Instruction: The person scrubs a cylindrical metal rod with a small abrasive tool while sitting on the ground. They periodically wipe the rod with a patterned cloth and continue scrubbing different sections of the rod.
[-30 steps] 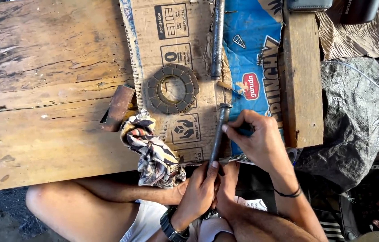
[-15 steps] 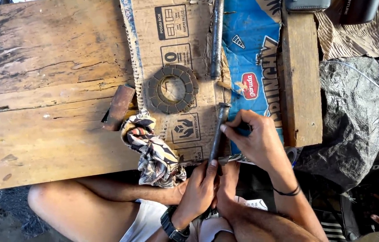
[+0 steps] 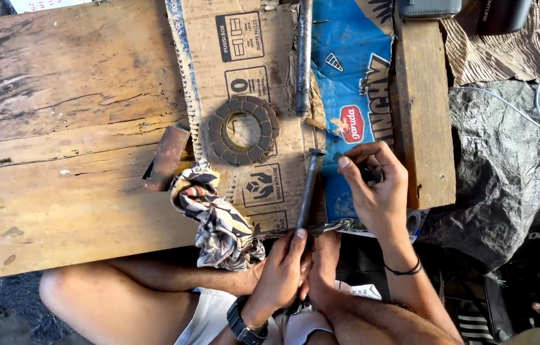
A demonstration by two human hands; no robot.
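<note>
Left hand grips the long bolt's lower end — right hand pinches a small dark part beside its head. Fitting looks under way; alignment matters next.

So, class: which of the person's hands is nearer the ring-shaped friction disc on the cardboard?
Right. The right hand lies beside and just below the disc; the left hand grips the rod's lower end, farther down.
</note>
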